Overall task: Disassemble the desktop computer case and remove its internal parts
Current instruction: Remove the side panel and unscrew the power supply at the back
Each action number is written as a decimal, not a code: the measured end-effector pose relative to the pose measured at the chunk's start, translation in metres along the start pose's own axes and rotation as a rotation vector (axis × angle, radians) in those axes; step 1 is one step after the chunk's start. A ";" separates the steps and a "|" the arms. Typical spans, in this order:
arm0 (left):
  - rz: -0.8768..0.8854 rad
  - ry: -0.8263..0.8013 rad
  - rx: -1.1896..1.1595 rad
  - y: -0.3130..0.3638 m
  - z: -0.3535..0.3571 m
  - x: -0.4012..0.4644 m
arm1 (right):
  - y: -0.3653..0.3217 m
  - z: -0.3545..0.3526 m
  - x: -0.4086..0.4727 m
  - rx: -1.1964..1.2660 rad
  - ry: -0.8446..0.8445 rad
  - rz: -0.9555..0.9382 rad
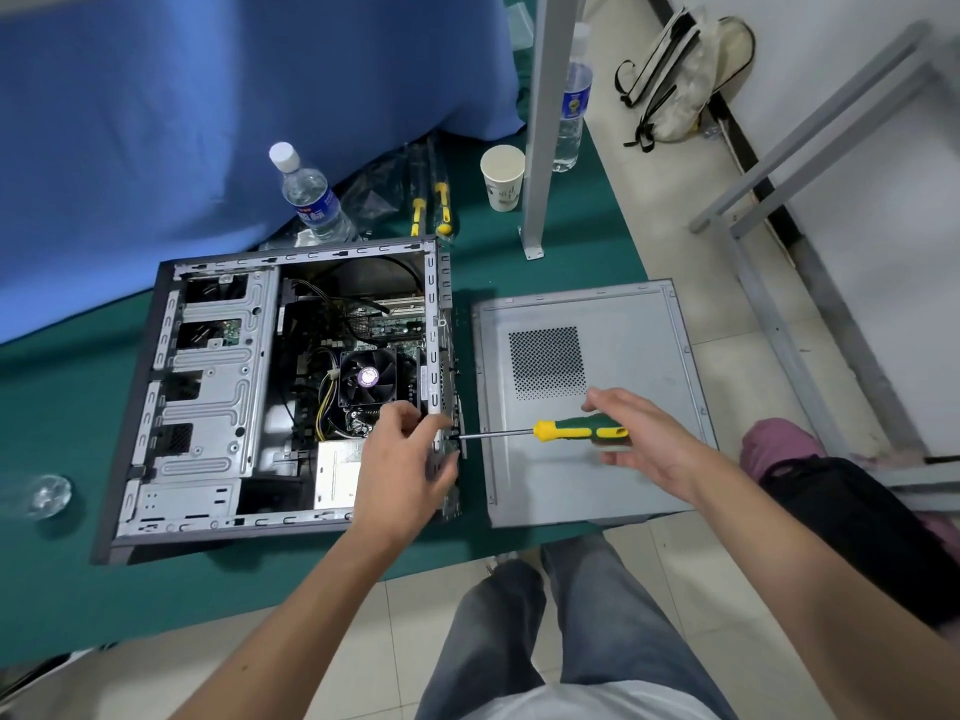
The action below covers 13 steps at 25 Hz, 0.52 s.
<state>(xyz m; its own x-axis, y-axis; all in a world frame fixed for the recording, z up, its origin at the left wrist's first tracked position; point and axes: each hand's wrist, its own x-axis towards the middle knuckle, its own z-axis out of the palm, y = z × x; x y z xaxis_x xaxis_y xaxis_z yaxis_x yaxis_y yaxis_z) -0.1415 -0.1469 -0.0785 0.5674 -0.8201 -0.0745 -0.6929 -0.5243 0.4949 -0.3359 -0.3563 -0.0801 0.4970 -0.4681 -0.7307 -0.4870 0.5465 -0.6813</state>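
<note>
An open desktop case point(208, 387) lies on its side on the green table, showing the drive cage, cables, the CPU fan point(368, 377) and the power supply point(336, 472). Its removed side panel point(582, 470) lies flat to the right. My right hand point(641, 439) grips the handle of a green and yellow screwdriver point(576, 432), whose tip meets the case's rear edge. My left hand point(402, 457) sits at that rear edge, fingers curled by the screwdriver tip; what they pinch is hidden.
Behind the case stand a water bottle point(310, 197), two yellow-handled tools point(430, 207) in plastic, a paper cup point(503, 177) and a metal post point(543, 122) with a second bottle point(574, 103). A glass point(49, 495) sits far left. A bag point(675, 77) lies on the floor.
</note>
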 end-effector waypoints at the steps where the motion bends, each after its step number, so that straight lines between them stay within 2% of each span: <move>1: -0.007 -0.019 0.022 0.002 -0.001 0.003 | 0.000 0.001 0.000 -0.067 0.022 0.014; 7: -0.047 -0.112 0.157 0.011 -0.003 0.013 | 0.002 -0.002 0.003 -0.210 0.001 0.014; 11: -0.073 -0.136 0.139 0.012 -0.006 0.014 | 0.003 -0.007 0.003 0.091 -0.083 -0.079; 13: -0.068 -0.152 0.137 0.011 -0.008 0.014 | 0.004 -0.007 0.002 0.119 -0.102 -0.085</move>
<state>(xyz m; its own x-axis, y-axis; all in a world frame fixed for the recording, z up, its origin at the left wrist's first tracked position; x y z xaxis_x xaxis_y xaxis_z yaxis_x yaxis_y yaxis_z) -0.1376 -0.1618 -0.0672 0.5487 -0.8014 -0.2383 -0.7152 -0.5975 0.3625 -0.3419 -0.3600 -0.0849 0.6059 -0.4465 -0.6584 -0.3551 0.5888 -0.7261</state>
